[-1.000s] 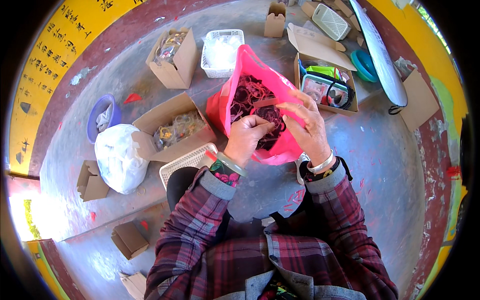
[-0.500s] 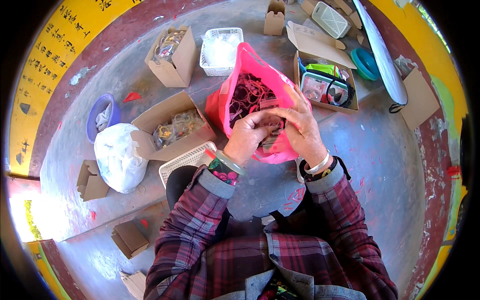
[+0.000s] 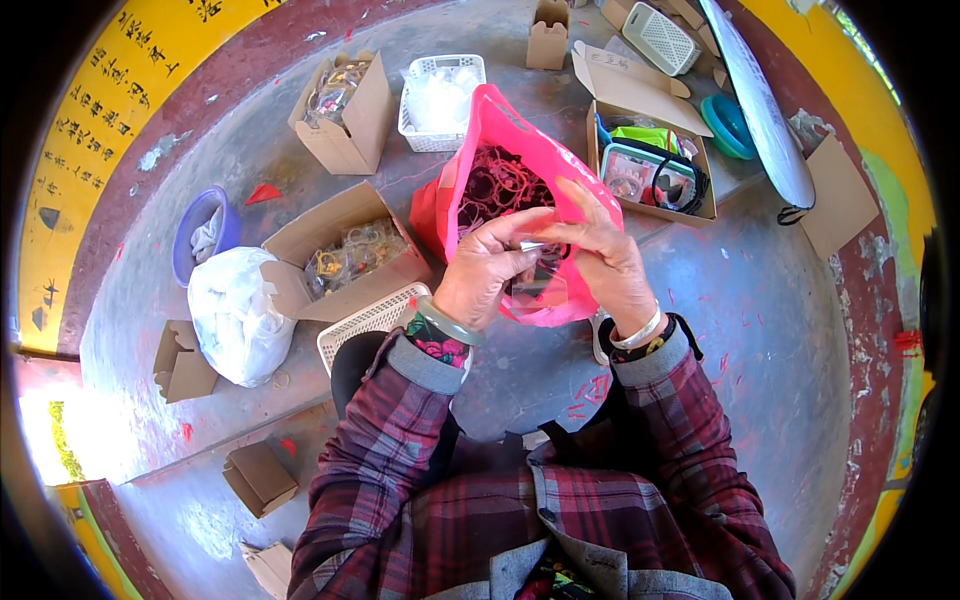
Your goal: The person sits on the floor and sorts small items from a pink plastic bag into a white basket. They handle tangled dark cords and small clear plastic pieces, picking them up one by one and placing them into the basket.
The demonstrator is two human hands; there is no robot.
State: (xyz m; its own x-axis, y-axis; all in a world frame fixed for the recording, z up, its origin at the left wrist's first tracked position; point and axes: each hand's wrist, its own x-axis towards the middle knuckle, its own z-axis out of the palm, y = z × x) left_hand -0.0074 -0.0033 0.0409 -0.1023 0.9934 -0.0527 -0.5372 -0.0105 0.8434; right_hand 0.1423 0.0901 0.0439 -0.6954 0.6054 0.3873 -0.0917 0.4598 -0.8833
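Grey concrete floor, boxes around. Centre frame: left hand and right hand pinch small clear packet over open pink bag. White basket lower left, cardboard box beside.

Both hands – left hand, right hand – pinch small clear packet over pink bag.

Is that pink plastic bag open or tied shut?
Open. The pink plastic bag gapes wide at its mouth, showing dark red loops piled inside, behind both hands.
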